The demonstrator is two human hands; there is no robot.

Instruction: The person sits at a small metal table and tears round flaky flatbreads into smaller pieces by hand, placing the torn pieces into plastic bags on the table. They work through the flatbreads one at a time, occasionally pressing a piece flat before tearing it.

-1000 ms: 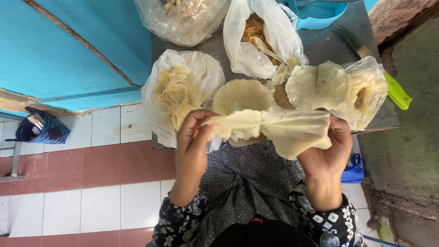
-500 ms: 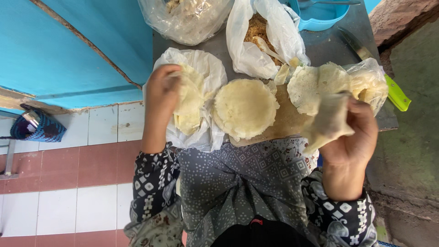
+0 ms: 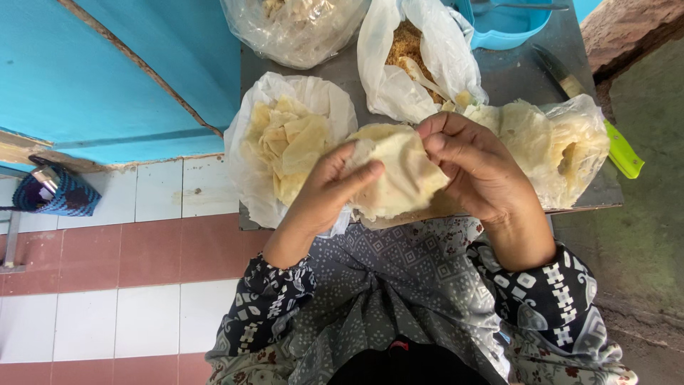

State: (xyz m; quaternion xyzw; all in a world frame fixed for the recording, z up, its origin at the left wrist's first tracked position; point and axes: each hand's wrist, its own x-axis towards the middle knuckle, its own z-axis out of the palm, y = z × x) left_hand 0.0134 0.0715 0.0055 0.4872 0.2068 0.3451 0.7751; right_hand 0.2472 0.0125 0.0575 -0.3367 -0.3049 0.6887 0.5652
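While lying above near edge of grey surface (image 3: 513, 71), pale dough sheet (image 3: 399, 171) is being held between both hands. Left hand (image 3: 328, 196) is pinching its left side, grip narrow on sheet; right hand (image 3: 474, 167) is curling fingers over its top right edge, grip closed on sheet. White bag of folded sheets (image 3: 285, 142) is sitting just left; clear bag of round sheets (image 3: 563, 146) just right. Bag of brown filling (image 3: 410, 53) is lying behind. Green-handled knife (image 3: 598, 117) is resting at right edge.

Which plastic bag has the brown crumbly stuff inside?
The white plastic bag at the top middle, just beyond the right hand. It holds brown crumbly filling; the bag on the left and the clear bag on the right hold pale yellow sheets.
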